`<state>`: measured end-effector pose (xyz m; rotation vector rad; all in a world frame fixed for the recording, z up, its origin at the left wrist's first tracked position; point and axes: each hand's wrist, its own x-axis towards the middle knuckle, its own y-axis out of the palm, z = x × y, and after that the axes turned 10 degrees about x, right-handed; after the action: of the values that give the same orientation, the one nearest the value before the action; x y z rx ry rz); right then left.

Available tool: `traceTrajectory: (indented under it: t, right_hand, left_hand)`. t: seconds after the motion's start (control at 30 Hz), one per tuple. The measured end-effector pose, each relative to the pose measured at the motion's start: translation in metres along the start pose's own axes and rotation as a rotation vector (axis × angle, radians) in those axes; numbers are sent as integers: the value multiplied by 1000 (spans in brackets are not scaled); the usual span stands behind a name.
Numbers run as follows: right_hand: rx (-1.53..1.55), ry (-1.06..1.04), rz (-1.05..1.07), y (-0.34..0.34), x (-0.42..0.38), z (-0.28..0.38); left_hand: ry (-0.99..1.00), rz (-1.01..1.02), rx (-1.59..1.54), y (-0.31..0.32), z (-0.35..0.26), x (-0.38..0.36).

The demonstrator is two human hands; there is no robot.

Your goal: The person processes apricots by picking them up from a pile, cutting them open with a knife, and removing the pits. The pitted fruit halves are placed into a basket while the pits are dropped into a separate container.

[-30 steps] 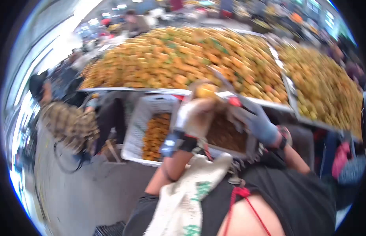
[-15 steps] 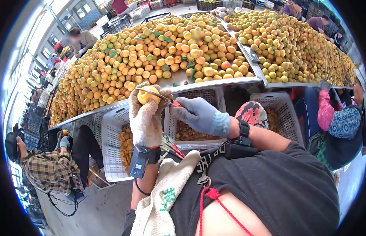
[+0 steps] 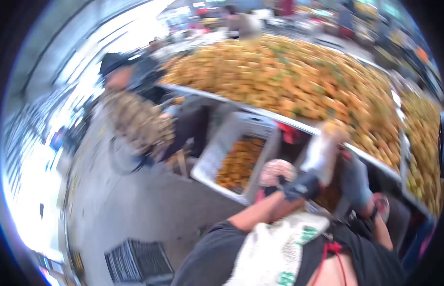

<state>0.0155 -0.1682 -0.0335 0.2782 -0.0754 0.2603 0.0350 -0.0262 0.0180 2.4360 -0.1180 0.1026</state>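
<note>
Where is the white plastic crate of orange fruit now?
In the head view, the crate is central, below the table edge, with dark trousers on its left and the left hand on its right.

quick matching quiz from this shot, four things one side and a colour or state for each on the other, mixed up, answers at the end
Column one
1. left hand
2. right hand
3. white crate
4. knotted cord

Column two
A. red
B. gloved, greyish blue
C. holding orange pieces
D. gloved, off-white

Pairs: 1-D, 2-B, 3-C, 4-A
</note>
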Motion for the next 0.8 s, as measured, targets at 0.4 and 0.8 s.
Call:
traceTrajectory:
  t: [0.4, 0.8]
  right_hand:
    - [-468, -414, 210, 109, 30, -9]
    - [-232, -279, 333, 149, 46, -14]
  left_hand:
    - [33, -346, 28, -33, -91, -49]
    - [195, -374, 150, -77, -102, -59]
